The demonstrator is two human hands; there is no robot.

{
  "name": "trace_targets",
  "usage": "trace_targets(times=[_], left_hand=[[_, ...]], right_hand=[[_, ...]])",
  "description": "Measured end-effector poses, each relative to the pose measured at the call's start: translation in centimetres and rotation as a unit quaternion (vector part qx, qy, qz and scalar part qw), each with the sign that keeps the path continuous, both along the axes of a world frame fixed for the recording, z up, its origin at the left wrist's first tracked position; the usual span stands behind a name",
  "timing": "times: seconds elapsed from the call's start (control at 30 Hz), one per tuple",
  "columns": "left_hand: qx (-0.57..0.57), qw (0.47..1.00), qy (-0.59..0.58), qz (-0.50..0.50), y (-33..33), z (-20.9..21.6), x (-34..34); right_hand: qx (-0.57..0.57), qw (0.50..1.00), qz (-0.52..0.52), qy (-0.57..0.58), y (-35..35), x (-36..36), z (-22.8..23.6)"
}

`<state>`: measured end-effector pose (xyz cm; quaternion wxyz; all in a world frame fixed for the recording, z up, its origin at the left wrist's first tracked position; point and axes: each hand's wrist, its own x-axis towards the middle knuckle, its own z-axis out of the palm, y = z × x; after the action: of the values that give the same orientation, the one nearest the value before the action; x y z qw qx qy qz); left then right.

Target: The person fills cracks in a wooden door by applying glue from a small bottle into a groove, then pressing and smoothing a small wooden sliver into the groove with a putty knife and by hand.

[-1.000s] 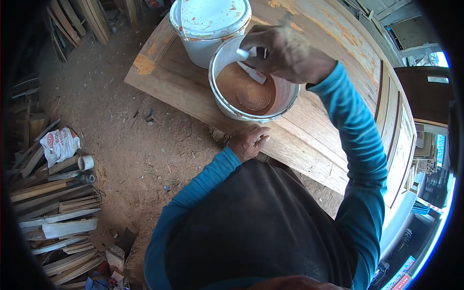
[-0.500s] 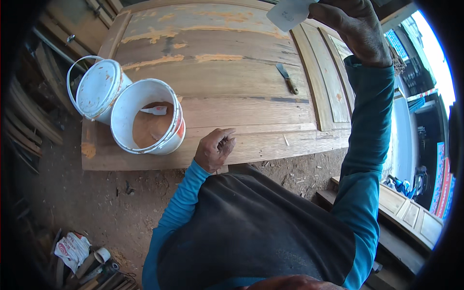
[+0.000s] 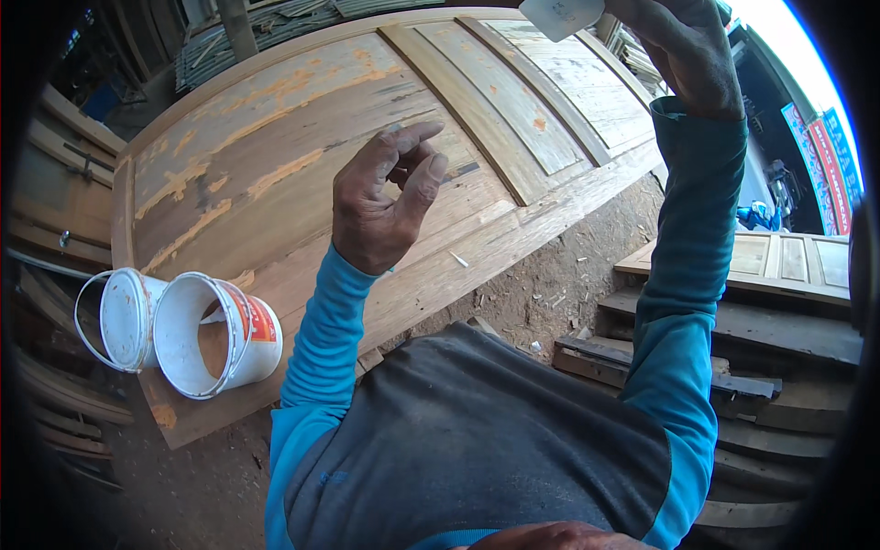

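Note:
My right hand (image 3: 683, 55) is raised at the upper right, pinching a thin white plastic scraper (image 3: 561, 14) whose top runs out of the picture. My left hand (image 3: 380, 202) hovers over the near part of a large panelled wooden door (image 3: 316, 215), its thumb and forefinger apart and the other fingers curled, with nothing in it. Orange-brown filler (image 3: 286, 172) streaks the door's boards. At the door's near left corner an uncovered white bucket (image 3: 261, 335) holds brown filler (image 3: 213, 346) with a white piece in it. Any putty knife on the door is hidden from me now.
A lidded white bucket (image 3: 128, 316) stands left of the uncovered one. A small white stick (image 3: 459, 259) lies near the door's front edge. Stacked timber (image 3: 779, 431) and another panelled door (image 3: 770, 261) are at the right. Wood chips litter the dirt floor (image 3: 527, 302).
My view has swung right, so the buckets sit lower and farther left. My left hand has risen from the door's near edge and its fingers have spread. The right hand still holds the scraper.

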<state>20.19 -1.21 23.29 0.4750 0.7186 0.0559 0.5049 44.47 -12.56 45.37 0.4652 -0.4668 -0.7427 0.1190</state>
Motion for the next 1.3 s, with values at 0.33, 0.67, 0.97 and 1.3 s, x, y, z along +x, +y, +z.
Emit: trace_targets(times=[0.33, 0.67, 0.97, 1.3], left_hand=[[0.024, 0.994, -0.082, -0.074, -1.6, 6.7, 5.0], [0.145, 0.987, 0.0, 0.073, -3.5, -3.9, 3.4], [0.074, 0.971, 0.162, 0.157, -7.0, -13.1, -2.3], [-0.086, 0.976, 0.191, -0.063, -7.8, -14.1, -2.4]], right_hand=[[-0.003, 0.995, -0.083, 0.048, -5.0, -0.7, -0.5], [-0.144, 0.96, -0.237, 0.048, -4.4, -5.3, -15.8], [-0.404, 0.89, -0.189, 0.089, -4.6, -7.0, -27.3], [-0.365, 0.922, -0.109, 0.07, -6.1, -7.1, -28.5]])
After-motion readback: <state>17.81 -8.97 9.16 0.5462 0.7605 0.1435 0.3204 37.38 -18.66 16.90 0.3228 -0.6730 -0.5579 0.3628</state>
